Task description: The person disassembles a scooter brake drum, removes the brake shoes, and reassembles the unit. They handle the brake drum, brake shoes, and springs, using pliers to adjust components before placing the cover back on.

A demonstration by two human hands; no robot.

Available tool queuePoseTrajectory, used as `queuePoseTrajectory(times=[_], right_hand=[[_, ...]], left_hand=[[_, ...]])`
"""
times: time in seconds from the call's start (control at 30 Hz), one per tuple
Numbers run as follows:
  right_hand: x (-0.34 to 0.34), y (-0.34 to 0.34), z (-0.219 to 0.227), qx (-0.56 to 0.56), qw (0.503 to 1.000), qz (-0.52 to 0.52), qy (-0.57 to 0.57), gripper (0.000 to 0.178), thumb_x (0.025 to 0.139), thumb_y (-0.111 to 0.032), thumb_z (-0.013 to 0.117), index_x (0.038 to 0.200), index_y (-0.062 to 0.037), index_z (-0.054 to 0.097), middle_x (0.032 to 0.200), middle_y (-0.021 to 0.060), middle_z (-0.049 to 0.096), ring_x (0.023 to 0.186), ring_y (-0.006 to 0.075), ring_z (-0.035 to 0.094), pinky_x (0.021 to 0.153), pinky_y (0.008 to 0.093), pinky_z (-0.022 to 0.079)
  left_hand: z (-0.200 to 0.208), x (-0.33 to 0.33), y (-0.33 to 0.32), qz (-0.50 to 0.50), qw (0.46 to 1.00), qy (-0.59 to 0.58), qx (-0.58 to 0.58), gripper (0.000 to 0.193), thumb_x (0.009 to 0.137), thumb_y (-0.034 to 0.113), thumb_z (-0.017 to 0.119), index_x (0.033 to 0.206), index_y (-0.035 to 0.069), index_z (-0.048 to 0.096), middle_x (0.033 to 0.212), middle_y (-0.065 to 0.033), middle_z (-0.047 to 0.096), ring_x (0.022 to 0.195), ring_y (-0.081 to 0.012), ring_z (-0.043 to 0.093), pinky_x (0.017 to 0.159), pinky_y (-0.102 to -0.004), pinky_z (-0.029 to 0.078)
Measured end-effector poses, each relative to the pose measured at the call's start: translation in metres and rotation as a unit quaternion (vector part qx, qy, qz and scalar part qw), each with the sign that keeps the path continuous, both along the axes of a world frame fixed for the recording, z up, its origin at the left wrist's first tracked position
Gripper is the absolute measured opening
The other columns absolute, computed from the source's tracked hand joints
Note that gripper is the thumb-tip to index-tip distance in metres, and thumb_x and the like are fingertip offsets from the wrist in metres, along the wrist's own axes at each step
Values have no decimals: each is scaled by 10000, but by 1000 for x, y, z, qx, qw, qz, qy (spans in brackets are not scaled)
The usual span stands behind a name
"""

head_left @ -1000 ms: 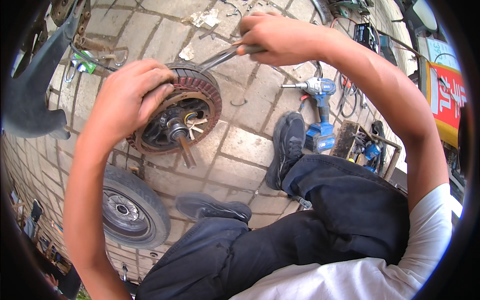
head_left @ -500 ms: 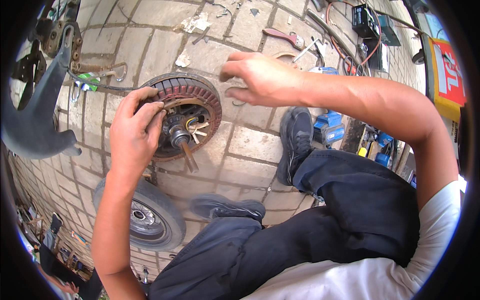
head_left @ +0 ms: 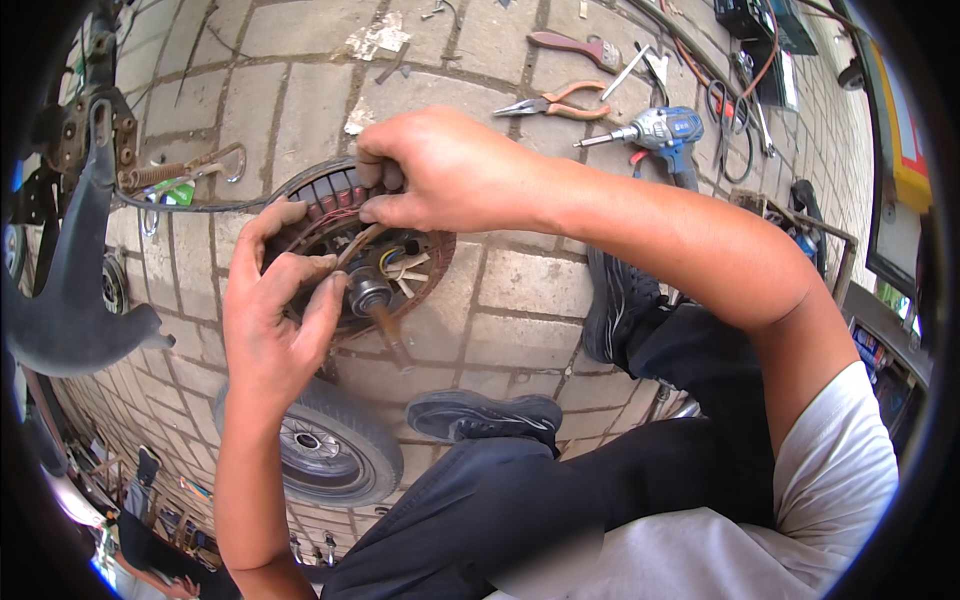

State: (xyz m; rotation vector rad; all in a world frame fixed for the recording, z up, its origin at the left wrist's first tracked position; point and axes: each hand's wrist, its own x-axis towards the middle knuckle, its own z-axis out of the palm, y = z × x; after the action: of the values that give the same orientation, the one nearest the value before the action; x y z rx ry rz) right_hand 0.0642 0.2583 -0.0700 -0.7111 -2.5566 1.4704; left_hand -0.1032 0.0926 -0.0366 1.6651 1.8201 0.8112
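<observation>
A hub-motor stator (head_left: pixel 441 262) with dark slots and reddish windings lies on the paving, its axle (head_left: pixel 392 335) pointing toward me. Yellow, blue and pale wires (head_left: pixel 402 268) come out beside the axle. My left hand (head_left: pixel 270 320) is at the stator's left side, thumb and fingers pinching a thin brown strip (head_left: pixel 358 243). The strip runs up to just under my right thumb. My right hand (head_left: pixel 445 170) reaches over the upper rim with its fingers curled in a pinch by thin reddish wires (head_left: pixel 330 218); what sits between those fingertips is hidden.
A wheel with a tyre (head_left: pixel 335 450) lies below the stator, close to my shoes (head_left: pixel 485 415). Pliers (head_left: pixel 555 102), a brush (head_left: pixel 575 45) and a blue power drill (head_left: pixel 660 130) lie beyond my right arm. A dark curved vehicle part (head_left: pixel 75 290) stands at the left.
My right hand has moved left and down from the open space beside the stator onto its windings, its fingers closing. The view has shifted, bringing the pliers and drill into sight.
</observation>
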Motion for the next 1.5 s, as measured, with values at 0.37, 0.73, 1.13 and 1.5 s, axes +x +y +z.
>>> queuePoseTrajectory(times=[0.37, 0.73, 1.13, 1.5], right_hand=[[-35, 11, 33, 257, 934, 236, -83, 163, 744, -123, 724, 799, 27, 692, 765, 214, 695, 752, 372, 711, 649, 423, 582], [-38, 6, 34, 315, 900, 296, -61, 145, 739, -104, 687, 798, 29, 688, 730, 199, 693, 723, 362, 714, 631, 425, 583], [9, -10, -19, 153, 985, 25, 81, 302, 802, -201, 717, 1006, 10, 647, 931, 209, 639, 901, 389, 649, 815, 455, 539], [37, -51, -36, 37, 983, -147, 98, 244, 767, -90, 789, 919, -29, 608, 1068, 132, 572, 955, 330, 609, 852, 390, 522]], left_hand=[[3, -2, 4, -13, 1000, 26, 7, 158, 782, -10, 708, 931, -12, 657, 1230, -217, 578, 1098, -351, 596, 951, -398, 470], [1, -3, 5, -6, 999, 32, 14, 113, 797, -16, 675, 900, -26, 628, 1177, -183, 610, 1059, -342, 610, 928, -383, 473], [-5, -2, 3, 10, 992, 120, 29, 110, 823, -46, 671, 924, -35, 630, 1152, -160, 622, 1024, -308, 637, 877, -353, 511], [-7, 3, 0, 52, 994, 90, 29, 208, 823, -52, 682, 1025, -2, 687, 1137, -153, 617, 1051, -299, 622, 916, -353, 498]])
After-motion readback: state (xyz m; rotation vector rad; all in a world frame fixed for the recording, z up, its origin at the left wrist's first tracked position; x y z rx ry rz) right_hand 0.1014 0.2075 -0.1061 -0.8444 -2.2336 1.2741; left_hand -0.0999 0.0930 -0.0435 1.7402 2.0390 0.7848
